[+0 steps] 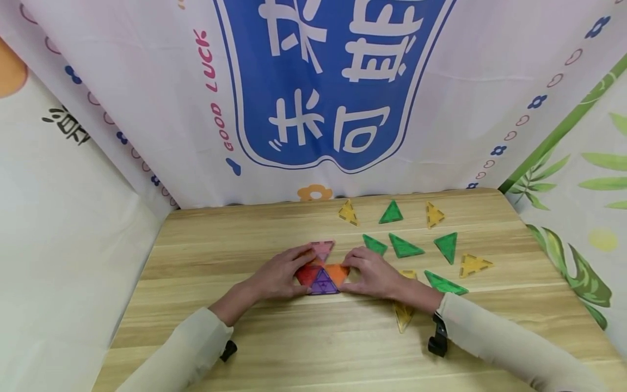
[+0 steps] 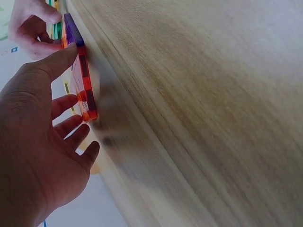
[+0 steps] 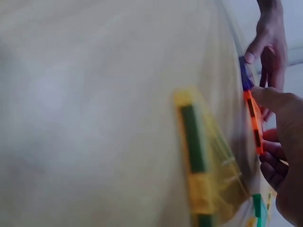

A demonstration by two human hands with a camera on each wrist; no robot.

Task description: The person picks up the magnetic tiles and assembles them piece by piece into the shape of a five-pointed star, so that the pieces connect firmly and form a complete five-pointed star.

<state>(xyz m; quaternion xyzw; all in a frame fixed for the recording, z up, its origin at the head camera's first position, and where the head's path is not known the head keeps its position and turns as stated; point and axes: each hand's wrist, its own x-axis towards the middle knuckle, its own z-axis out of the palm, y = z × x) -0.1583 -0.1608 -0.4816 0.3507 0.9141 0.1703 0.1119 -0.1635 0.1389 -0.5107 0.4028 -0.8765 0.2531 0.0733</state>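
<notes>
The desk lies below both hands. Left hand and right hand each pinch one end of the tile row, which lies between them, long axis left to right: red tile at left, orange tile at right, purple tile centred, neither hand nearer.

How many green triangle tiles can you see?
5: the back green tile; the left green tile, middle green tile and right green tile in the row before it; the front green tile beside the right sleeve. The right hand may hide others.
</notes>
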